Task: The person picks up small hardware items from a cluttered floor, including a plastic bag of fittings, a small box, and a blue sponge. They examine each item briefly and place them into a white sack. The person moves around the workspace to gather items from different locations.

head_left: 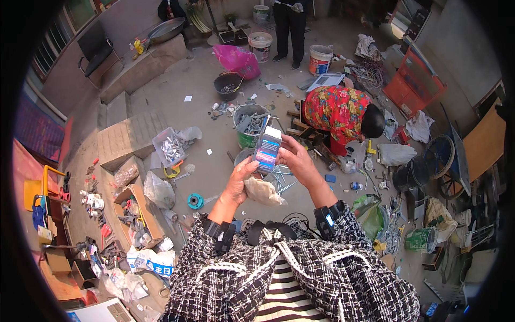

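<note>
A small dark-blue box (266, 154) with a white flap at its top is held upright in front of my chest. My left hand (237, 182) closes on its lower left side, thumb against the face. The fingers of my right hand (298, 161) are bent against the box's right edge. Just below the box and against my left hand is a crumpled, cloudy plastic bag (264, 192); whether my fingers also grip it cannot be made out. Behind the box stands a green bucket (250, 119) of metal parts, and long metal rods (281, 180) lie near my right hand.
A person in a red flowered top (338, 114) bends down at the right, among scattered tools. At left are a clear tub (169, 146) of metal pieces and a cardboard box (140, 214) of hardware. A teal tape reel (196, 201) lies on the ground. Another person (289, 32) stands far back.
</note>
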A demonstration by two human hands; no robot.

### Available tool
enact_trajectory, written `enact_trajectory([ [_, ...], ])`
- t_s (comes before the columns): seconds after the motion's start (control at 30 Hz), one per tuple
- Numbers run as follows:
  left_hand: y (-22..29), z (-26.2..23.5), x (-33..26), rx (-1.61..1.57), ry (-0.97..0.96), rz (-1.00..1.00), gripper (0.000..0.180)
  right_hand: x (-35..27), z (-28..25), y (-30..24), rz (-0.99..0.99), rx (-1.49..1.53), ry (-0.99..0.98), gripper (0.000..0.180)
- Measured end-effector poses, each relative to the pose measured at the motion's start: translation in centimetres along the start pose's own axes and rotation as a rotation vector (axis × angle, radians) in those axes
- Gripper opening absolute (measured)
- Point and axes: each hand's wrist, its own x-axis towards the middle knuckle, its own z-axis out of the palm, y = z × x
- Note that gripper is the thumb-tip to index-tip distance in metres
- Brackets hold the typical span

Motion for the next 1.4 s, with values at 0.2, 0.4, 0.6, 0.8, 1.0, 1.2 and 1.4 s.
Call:
enact_trajectory([
  [0.2,-0.3,0.0,0.6,-0.037,0.023,-0.022,0.053,0.2,-0.4,0.1,-0.059,-0.007,-0.021,0.052],
  [0.4,-0.5,0.4,0.5,-0.043,0.018,-0.01,0.048,0.2,-0.6,0.2,-0.026,-0.05,0.027,0.052],
  [0.6,-0.5,0.6,0.3,-0.035,-0.033,0.021,0.049,0.2,-0.4,-0.1,-0.044,-0.059,0.03,0.057],
  [0.8,-0.7,0.4,0.4,-0.013,-0.058,0.037,0.052,-0.2,0.1,-0.4,-0.043,-0.103,0.028,0.053],
  [1.0,-1.0,0.3,0.2,-0.01,-0.044,0.025,0.052,-0.3,0.0,-0.4,-0.039,-0.064,0.031,0.056],
  [1.2,-1.1,0.2,0.0,-0.033,-0.046,0.005,0.053,-0.4,0.1,-0.5,-0.027,-0.076,0.017,0.057],
  [1.4,-1.3,-0.1,0.0,-0.043,-0.049,0.007,0.055,-0.5,0.4,-1.0,-0.016,-0.093,0.01,0.057],
])
